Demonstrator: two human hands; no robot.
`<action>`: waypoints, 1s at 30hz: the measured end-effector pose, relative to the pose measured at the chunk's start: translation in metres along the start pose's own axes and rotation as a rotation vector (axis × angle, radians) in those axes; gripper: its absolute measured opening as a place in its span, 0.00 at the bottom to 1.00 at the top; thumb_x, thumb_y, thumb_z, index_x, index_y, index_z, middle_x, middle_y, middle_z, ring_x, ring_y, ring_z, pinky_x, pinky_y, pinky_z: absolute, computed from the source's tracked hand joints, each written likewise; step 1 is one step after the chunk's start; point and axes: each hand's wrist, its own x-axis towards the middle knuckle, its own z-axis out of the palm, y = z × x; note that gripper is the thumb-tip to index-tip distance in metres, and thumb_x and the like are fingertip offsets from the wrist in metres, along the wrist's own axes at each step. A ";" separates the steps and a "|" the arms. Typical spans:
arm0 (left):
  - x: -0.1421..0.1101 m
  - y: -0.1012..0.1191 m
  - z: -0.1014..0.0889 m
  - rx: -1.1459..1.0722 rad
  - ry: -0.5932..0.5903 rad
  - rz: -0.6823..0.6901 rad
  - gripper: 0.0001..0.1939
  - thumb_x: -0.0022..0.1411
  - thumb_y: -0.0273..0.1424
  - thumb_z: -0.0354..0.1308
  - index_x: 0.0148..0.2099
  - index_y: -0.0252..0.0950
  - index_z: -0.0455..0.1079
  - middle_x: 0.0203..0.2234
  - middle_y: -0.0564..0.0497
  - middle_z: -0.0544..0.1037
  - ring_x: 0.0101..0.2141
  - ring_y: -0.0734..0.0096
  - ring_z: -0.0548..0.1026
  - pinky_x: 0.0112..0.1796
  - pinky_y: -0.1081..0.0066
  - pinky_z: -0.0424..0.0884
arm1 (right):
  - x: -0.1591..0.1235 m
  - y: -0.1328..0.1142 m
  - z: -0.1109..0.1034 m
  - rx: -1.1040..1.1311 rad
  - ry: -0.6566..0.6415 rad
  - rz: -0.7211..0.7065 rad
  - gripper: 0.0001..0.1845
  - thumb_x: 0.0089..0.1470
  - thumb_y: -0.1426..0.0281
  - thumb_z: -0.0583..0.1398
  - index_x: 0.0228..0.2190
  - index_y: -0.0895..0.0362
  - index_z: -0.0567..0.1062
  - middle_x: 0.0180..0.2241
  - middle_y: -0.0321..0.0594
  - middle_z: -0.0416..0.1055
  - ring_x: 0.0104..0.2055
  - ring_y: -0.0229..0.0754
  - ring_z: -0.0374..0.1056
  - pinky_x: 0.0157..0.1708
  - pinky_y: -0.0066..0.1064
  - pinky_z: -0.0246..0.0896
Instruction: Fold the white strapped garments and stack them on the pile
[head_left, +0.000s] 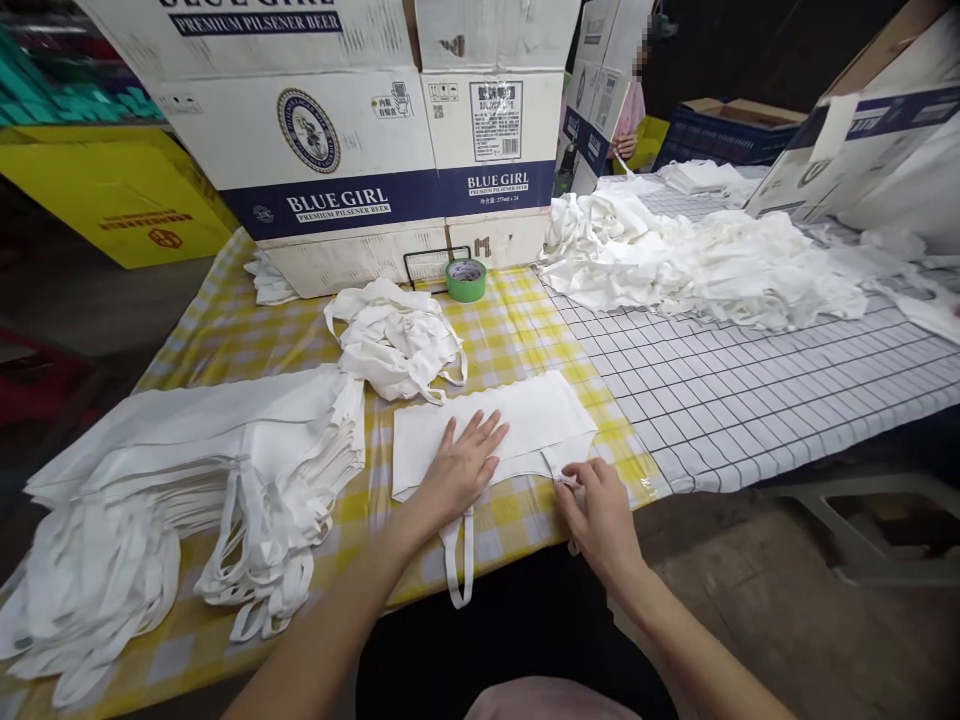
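A flat white cloth bag (525, 415) lies on the yellow checked tablecloth (517, 330) in front of me. My left hand (459, 468) rests flat on it, fingers spread. At the bag's near right corner, my right hand (596, 515) pinches the handle strap (564, 476). Another strap (459, 560) of the bag hangs over the table's front edge. A stack of flattened white bags (217, 440) lies to the left, straps toward me. Just beyond the bag sits a small heap of crumpled white bags (397, 340).
Blue Girl beer cartons (360, 130) stand at the back of the table, a green tape roll (466, 279) before them. A large pile of white bags (697, 255) covers the grid-patterned cloth (750, 400) on the right. More cartons (847, 150) stand far right; a person sits behind.
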 end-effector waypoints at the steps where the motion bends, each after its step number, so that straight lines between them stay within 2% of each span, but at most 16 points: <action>1: 0.010 0.008 0.002 -0.004 0.004 0.039 0.25 0.65 0.31 0.39 0.63 0.45 0.46 0.62 0.54 0.49 0.62 0.65 0.44 0.58 0.51 0.38 | 0.011 0.001 0.002 -0.071 0.005 0.007 0.09 0.55 0.64 0.54 0.34 0.55 0.69 0.35 0.43 0.64 0.39 0.48 0.60 0.37 0.39 0.56; 3: 0.029 0.021 0.005 -0.017 0.003 0.110 0.25 0.65 0.29 0.39 0.63 0.46 0.46 0.62 0.54 0.50 0.62 0.66 0.45 0.59 0.52 0.39 | 0.026 0.001 0.007 -0.168 0.004 0.021 0.09 0.53 0.62 0.56 0.31 0.55 0.69 0.34 0.42 0.65 0.38 0.48 0.60 0.35 0.39 0.54; 6: 0.047 0.028 0.012 -0.030 -0.033 0.174 0.24 0.65 0.30 0.39 0.62 0.47 0.48 0.62 0.56 0.51 0.62 0.66 0.45 0.58 0.54 0.41 | 0.036 -0.001 0.015 -0.200 -0.017 0.048 0.06 0.52 0.65 0.57 0.27 0.55 0.68 0.32 0.41 0.66 0.36 0.46 0.61 0.34 0.37 0.52; 12: 0.054 0.024 0.020 0.009 -0.085 0.186 0.23 0.66 0.33 0.38 0.62 0.50 0.48 0.63 0.57 0.46 0.62 0.64 0.42 0.58 0.52 0.40 | 0.040 0.000 0.011 -0.090 -0.025 0.095 0.06 0.51 0.70 0.54 0.24 0.56 0.66 0.28 0.38 0.68 0.31 0.41 0.62 0.33 0.33 0.51; 15: 0.054 0.023 0.021 0.011 -0.105 0.178 0.24 0.65 0.32 0.38 0.63 0.51 0.46 0.63 0.58 0.45 0.62 0.63 0.41 0.58 0.52 0.40 | 0.040 -0.001 0.008 0.066 -0.061 0.164 0.06 0.51 0.69 0.53 0.25 0.55 0.66 0.22 0.34 0.67 0.25 0.38 0.62 0.30 0.31 0.52; 17: 0.055 0.024 0.019 0.003 -0.125 0.173 0.26 0.64 0.31 0.39 0.63 0.51 0.45 0.63 0.58 0.43 0.62 0.63 0.40 0.58 0.51 0.39 | 0.038 -0.003 0.005 0.239 -0.089 0.225 0.04 0.51 0.68 0.53 0.29 0.55 0.67 0.21 0.33 0.67 0.24 0.38 0.62 0.28 0.29 0.53; 19: 0.056 0.024 0.017 -0.016 -0.151 0.171 0.27 0.64 0.30 0.40 0.63 0.51 0.43 0.64 0.58 0.41 0.62 0.63 0.38 0.58 0.51 0.38 | 0.034 -0.004 -0.002 0.446 -0.122 0.295 0.08 0.50 0.66 0.55 0.34 0.55 0.66 0.21 0.32 0.67 0.24 0.38 0.63 0.27 0.29 0.54; 22: 0.057 0.025 0.014 -0.052 -0.183 0.162 0.26 0.64 0.31 0.39 0.64 0.51 0.43 0.64 0.59 0.40 0.62 0.63 0.37 0.58 0.50 0.37 | 0.021 -0.004 -0.018 0.816 -0.257 0.407 0.16 0.51 0.62 0.55 0.41 0.56 0.62 0.21 0.31 0.65 0.24 0.39 0.64 0.27 0.30 0.58; 24: 0.057 0.026 0.013 -0.069 -0.193 0.147 0.25 0.66 0.32 0.36 0.64 0.52 0.43 0.64 0.59 0.40 0.62 0.62 0.37 0.58 0.49 0.36 | 0.007 -0.003 -0.028 0.972 -0.335 0.451 0.18 0.54 0.60 0.53 0.43 0.57 0.61 0.21 0.31 0.64 0.24 0.38 0.65 0.28 0.31 0.59; 26: 0.057 0.027 0.012 -0.073 -0.190 0.130 0.24 0.66 0.34 0.35 0.63 0.52 0.43 0.64 0.59 0.40 0.62 0.62 0.37 0.58 0.49 0.36 | -0.012 0.000 -0.035 0.963 -0.314 0.457 0.19 0.57 0.60 0.51 0.46 0.58 0.61 0.20 0.31 0.64 0.24 0.38 0.64 0.31 0.31 0.60; 30: 0.056 0.030 0.013 -0.067 -0.173 0.124 0.24 0.66 0.35 0.35 0.63 0.52 0.44 0.64 0.59 0.40 0.62 0.62 0.37 0.58 0.50 0.35 | -0.057 0.008 -0.033 0.747 -0.196 0.442 0.21 0.57 0.61 0.52 0.50 0.56 0.61 0.23 0.33 0.67 0.28 0.39 0.65 0.34 0.31 0.60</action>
